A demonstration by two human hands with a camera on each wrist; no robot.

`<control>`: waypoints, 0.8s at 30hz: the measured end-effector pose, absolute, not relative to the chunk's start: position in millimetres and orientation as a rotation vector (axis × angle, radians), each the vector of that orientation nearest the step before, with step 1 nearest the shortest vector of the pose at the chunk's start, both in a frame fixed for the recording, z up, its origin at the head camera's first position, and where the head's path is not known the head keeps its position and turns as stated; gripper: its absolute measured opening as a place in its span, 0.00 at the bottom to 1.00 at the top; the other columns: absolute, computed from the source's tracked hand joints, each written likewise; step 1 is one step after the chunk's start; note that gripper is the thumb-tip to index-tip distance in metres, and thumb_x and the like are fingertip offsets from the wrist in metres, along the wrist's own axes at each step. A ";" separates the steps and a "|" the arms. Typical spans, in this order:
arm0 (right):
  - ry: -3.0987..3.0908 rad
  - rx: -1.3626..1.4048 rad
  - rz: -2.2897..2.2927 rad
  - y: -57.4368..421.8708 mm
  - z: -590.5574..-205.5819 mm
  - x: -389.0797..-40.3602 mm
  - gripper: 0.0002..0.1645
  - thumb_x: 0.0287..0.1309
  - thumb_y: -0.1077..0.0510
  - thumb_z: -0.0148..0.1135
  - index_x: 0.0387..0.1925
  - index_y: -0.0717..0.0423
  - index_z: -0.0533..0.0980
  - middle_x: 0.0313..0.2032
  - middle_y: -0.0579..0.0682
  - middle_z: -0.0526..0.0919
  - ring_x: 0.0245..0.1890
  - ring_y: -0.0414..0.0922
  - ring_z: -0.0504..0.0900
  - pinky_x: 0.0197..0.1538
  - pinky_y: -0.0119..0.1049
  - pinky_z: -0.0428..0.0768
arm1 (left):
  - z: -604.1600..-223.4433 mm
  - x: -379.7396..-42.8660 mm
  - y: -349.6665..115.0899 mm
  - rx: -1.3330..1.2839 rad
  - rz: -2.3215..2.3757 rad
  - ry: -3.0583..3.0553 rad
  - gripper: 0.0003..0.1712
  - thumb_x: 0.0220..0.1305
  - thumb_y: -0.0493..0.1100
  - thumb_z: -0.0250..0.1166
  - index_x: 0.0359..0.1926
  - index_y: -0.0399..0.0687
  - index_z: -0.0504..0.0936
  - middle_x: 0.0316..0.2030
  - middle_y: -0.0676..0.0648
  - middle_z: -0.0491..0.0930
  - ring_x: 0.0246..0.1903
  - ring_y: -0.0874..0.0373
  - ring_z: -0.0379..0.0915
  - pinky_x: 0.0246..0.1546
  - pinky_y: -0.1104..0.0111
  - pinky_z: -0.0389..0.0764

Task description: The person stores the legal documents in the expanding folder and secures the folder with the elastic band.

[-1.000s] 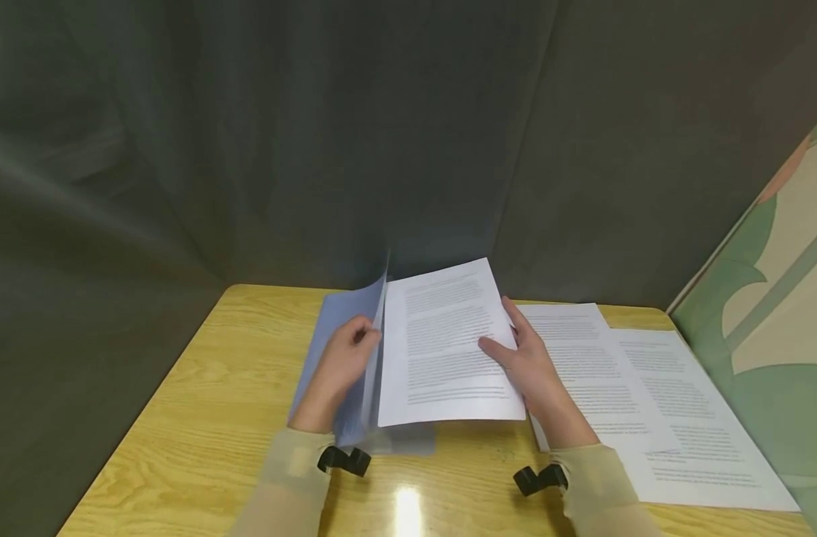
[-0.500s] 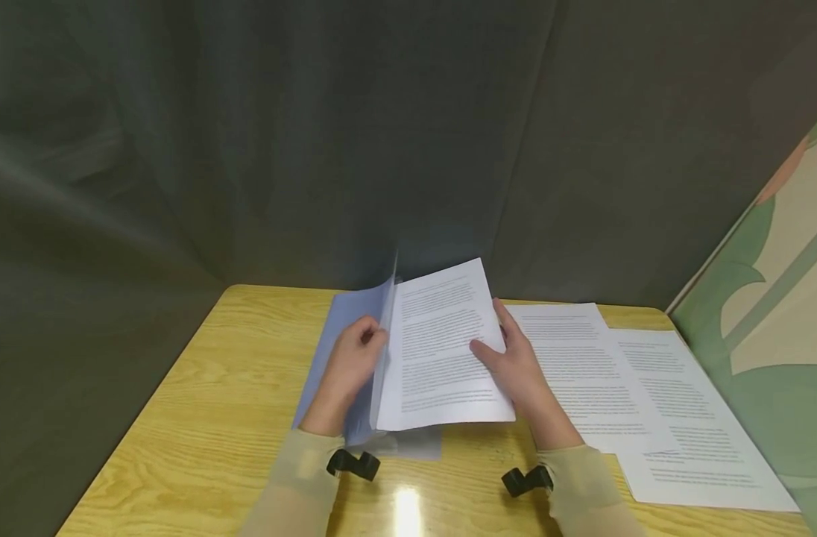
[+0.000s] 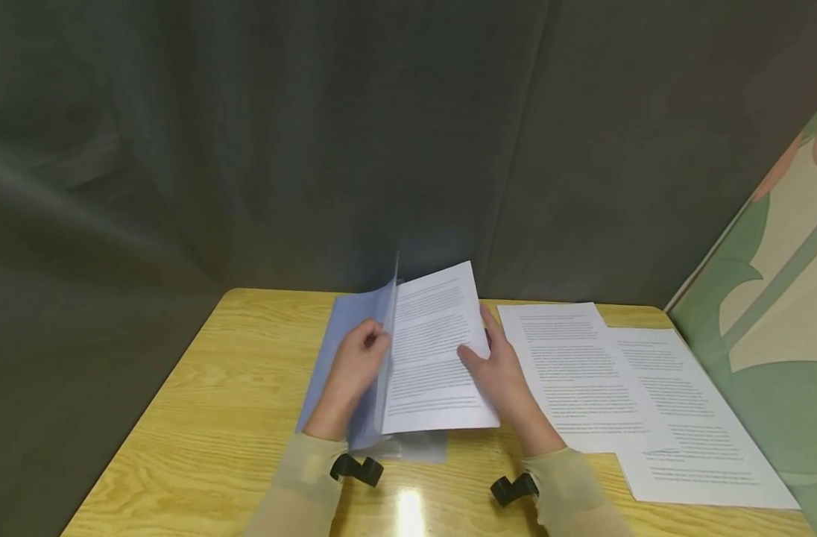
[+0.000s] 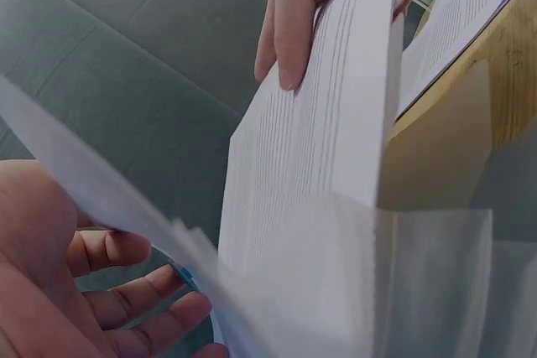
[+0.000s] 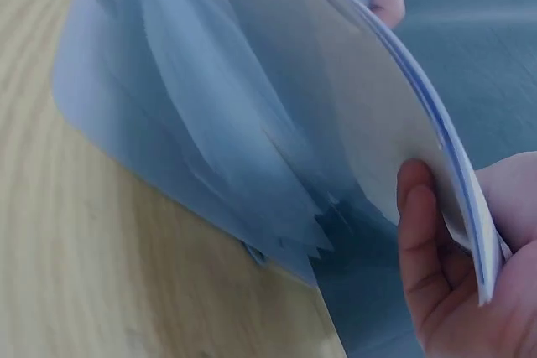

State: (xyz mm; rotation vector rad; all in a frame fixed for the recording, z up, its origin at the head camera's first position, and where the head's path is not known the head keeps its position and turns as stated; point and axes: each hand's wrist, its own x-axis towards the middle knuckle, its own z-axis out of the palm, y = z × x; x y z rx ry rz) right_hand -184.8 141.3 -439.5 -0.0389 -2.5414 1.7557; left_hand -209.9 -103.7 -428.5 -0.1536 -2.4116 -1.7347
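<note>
A translucent blue plastic display folder (image 3: 326, 335) stands partly opened near the back of the table, its clear pockets showing in the right wrist view. My left hand (image 3: 357, 362) pinches a raised clear pocket (image 3: 385, 358) of it between thumb and fingers. With thumb in front and fingers behind, my right hand (image 3: 499, 371) grips the right edge of a stack of printed paper (image 3: 428, 350). The stack's left edge lies against the pocket in the head view and overlaps the clear plastic (image 4: 310, 282) in the left wrist view. In the right wrist view the stack (image 5: 377, 123) bends slightly.
Two more lots of printed sheets lie on the right of the wooden table (image 3: 214, 403): a nearer-middle one (image 3: 576, 373) overlapping another (image 3: 710, 432). A dark curtain (image 3: 382, 149) hangs behind, and a patterned cloth (image 3: 784, 335) stands at the right.
My right hand has moved left with the paper stack, whose left edge has slid in behind the pocket's edge. The left hand and raised pocket have shifted slightly right.
</note>
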 end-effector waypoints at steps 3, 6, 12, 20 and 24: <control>-2.553 -0.086 1.748 134.8 -440.6 -184.1 0.52 0.79 0.56 0.61 0.91 0.45 0.43 0.83 0.61 0.61 0.78 0.60 0.68 0.79 0.58 0.63 | -428.4 -209.4 -102.1 -0.149 -1.725 -2.418 0.07 0.68 0.33 0.60 0.31 0.45 0.75 0.27 0.50 0.68 0.30 0.54 0.65 0.34 0.63 0.67; -2.566 -0.112 1.732 130.6 -440.1 -183.0 0.52 0.80 0.55 0.60 0.91 0.47 0.43 0.84 0.62 0.58 0.81 0.61 0.63 0.81 0.58 0.59 | -427.5 -208.8 -101.2 -0.137 -1.724 -2.422 0.07 0.69 0.34 0.60 0.32 0.46 0.75 0.27 0.50 0.68 0.30 0.54 0.65 0.35 0.62 0.67; -2.563 -0.135 1.706 127.1 -441.2 -182.0 0.51 0.80 0.54 0.60 0.91 0.47 0.44 0.86 0.59 0.55 0.85 0.59 0.56 0.82 0.59 0.56 | -426.0 -207.8 -99.4 -0.131 -1.717 -2.418 0.07 0.70 0.34 0.60 0.32 0.45 0.75 0.28 0.50 0.70 0.31 0.53 0.66 0.36 0.61 0.68; -2.520 -0.109 1.745 116.5 -448.0 -178.2 0.52 0.79 0.55 0.62 0.90 0.49 0.44 0.83 0.63 0.60 0.80 0.61 0.64 0.80 0.60 0.61 | -427.1 -206.2 -95.8 -0.156 -1.702 -2.436 0.08 0.71 0.34 0.59 0.32 0.46 0.75 0.27 0.50 0.68 0.31 0.53 0.65 0.36 0.61 0.67; -2.517 -0.094 1.731 111.8 -447.1 -176.4 0.51 0.79 0.54 0.62 0.90 0.50 0.46 0.78 0.66 0.68 0.70 0.60 0.77 0.70 0.58 0.73 | -425.6 -205.4 -94.3 -0.151 -1.716 -2.429 0.08 0.71 0.34 0.60 0.32 0.46 0.75 0.27 0.51 0.68 0.31 0.54 0.65 0.35 0.61 0.68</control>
